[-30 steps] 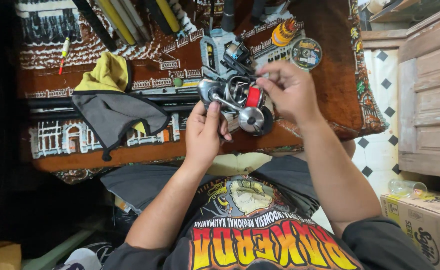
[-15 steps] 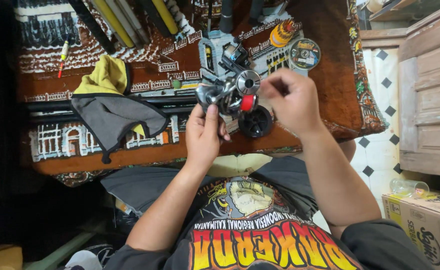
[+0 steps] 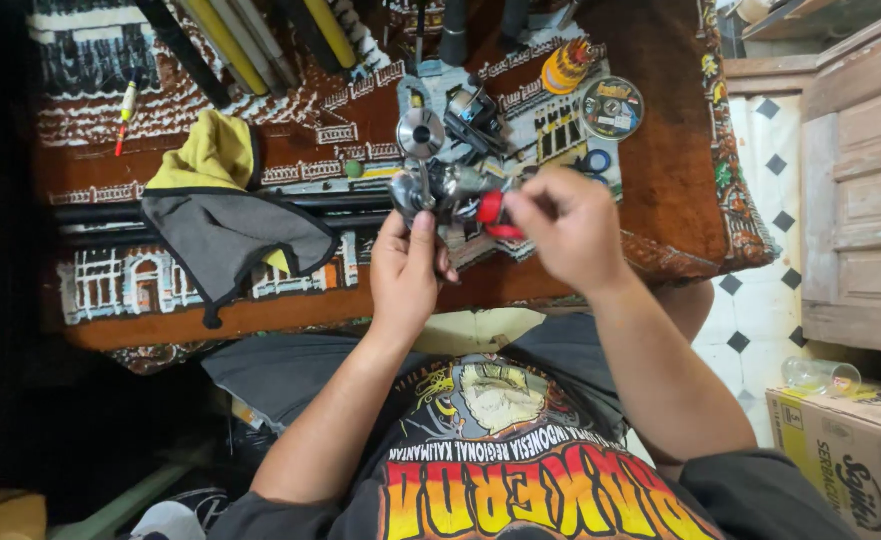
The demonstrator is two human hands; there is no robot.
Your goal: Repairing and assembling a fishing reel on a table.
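Observation:
My left hand grips the body of a silver-grey fishing reel over a patterned brown rug. My right hand pinches a red part at the reel's right side. A round silver spool lies on the rug just above the reel, beside another dark reel part.
A grey and yellow cloth bag lies left of my hands. Rod sections lie at the top, an orange-yellow float and a round line spool at top right. A wooden cabinet and a cardboard box stand right.
The silver spool has come off the reel and now lies on the rug. My right hand has shifted onto the red part, and the reel sits higher in the left hand.

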